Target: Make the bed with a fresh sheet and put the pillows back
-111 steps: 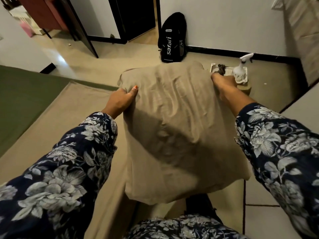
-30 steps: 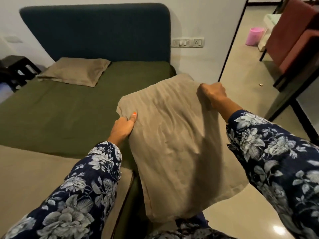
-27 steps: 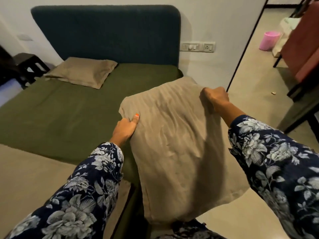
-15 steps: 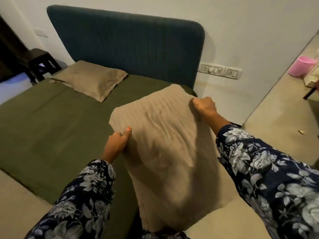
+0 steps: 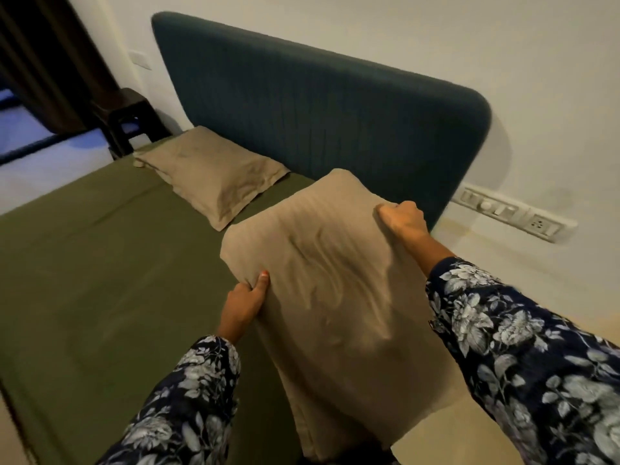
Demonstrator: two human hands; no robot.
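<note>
Pillow (image 5: 335, 297) number 2 looks soft, light and floppy, sagging under its own weight, so I judge its 2 far corners the sensible places to hold. Each grip is curled closed on the tan case: the left hand (image 5: 243, 302) pinches the left edge, thumb on top, and the right hand (image 5: 402, 219) bunches the far right corner. It hangs between them above the right side of the green sheet (image 5: 100, 263), near the headboard (image 5: 335, 122), right of the other pillow (image 5: 214, 176) already lying there.

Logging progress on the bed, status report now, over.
Both hands, left hand and right hand, gripping held pillow. Other pillow on green sheet. Nothing blocking.
</note>
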